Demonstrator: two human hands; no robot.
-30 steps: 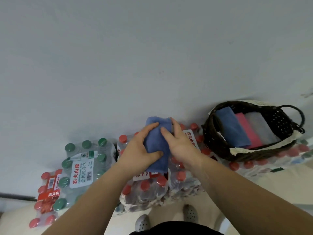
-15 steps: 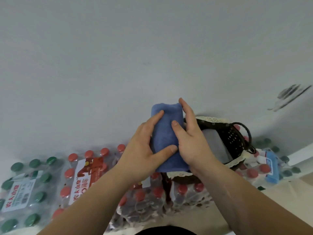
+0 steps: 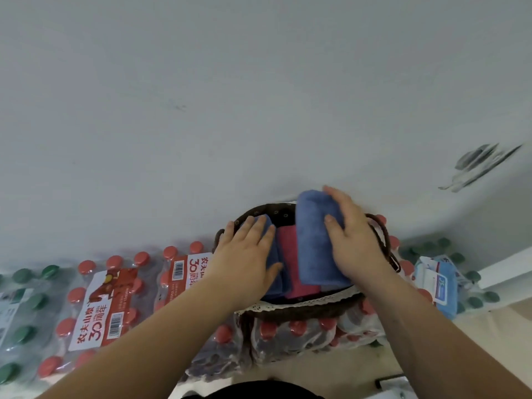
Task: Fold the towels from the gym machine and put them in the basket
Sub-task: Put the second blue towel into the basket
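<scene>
A dark wicker basket (image 3: 305,311) with a lace trim sits on packs of bottled water against the wall. My right hand (image 3: 352,240) grips a folded blue towel (image 3: 316,249) and holds it inside the basket, on the right side. A folded pink towel (image 3: 292,260) lies beside it in the middle. My left hand (image 3: 247,254) rests flat with spread fingers on another blue towel (image 3: 275,280) at the basket's left side. Anything below the held towel is hidden.
Shrink-wrapped packs of red-capped bottles (image 3: 109,306) lie left of and under the basket. Green-capped bottle packs (image 3: 20,312) are at far left, and more at right. A blue-and-white packet (image 3: 440,283) lies right of the basket. A grey wall (image 3: 259,96) stands right behind.
The folded blue towel went from both hands in front of the basket down into the basket. My left hand let go of it and now presses on the towel at the left.
</scene>
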